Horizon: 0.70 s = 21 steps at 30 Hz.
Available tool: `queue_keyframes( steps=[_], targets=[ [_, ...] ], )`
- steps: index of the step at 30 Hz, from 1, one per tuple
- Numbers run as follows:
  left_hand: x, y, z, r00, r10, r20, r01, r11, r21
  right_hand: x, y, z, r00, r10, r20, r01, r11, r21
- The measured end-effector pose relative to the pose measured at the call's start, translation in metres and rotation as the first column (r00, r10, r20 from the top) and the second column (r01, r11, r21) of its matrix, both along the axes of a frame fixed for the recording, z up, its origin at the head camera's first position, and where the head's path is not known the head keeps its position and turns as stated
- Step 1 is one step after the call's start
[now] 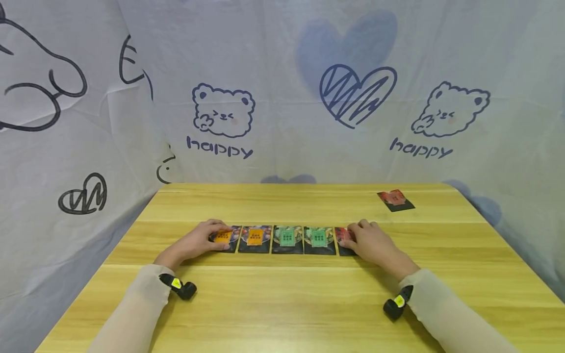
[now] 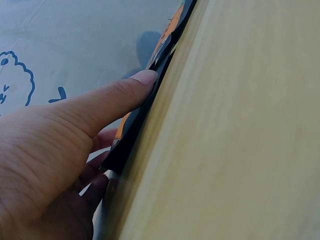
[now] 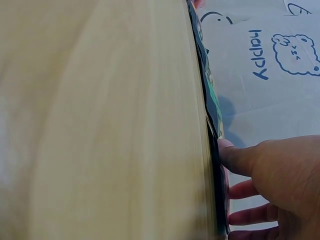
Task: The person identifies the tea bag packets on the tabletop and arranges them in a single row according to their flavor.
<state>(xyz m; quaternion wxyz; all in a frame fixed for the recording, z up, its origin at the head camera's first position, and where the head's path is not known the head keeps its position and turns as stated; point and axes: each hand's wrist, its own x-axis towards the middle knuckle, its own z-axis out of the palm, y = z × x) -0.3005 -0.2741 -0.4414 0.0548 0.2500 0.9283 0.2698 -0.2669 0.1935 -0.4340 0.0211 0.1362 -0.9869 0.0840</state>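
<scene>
While your left hand [image 1: 200, 241] and right hand [image 1: 370, 241] rest flat, fingers relaxed, on the end packets of the row of packets [image 1: 287, 239], bare wooden tabletop [image 1: 282, 304] spreads all around; printed cloth [image 1: 282, 98] walls it.

Brightness: all three views are bright and even, with soft white light and no dark corners.
Light source: cannot be seen; it seems to come from above and in front.
Shadows: short soft shadows lie under both forearms on the worktop [image 1: 282, 304]; faint bluish shadows fall on the backdrop cloth [image 1: 282, 98].
Glare: a mild pale sheen on the wood, strongest in the right wrist view.
Distortion: the head view bends at the edges, wide-angle.
Focus: the head view is sharp in the middle; the wrist views are soft, the near wood blurred and the packets [image 2: 150, 120] seen only edge-on.
</scene>
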Motion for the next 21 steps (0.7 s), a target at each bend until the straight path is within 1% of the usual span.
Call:
queue_keyframes(
  steps=[7, 21],
  targets=[
    [0.0011, 0.0012, 0.0022, 1.0, -0.001, -0.002, 0.001, 1.0, -0.002, -0.0015, -0.0015, 0.0017, 1.0, -0.006, 0.014, 0.006, 1.0, 0.017],
    [-0.0015, -0.0003, -0.0002, 1.0, 0.005, -0.001, -0.005, 1.0, -0.002, -0.0015, -0.0033, 0.0034, 1.0, -0.026, 0.017, 0.026, 0.999, 0.022]
  ],
)
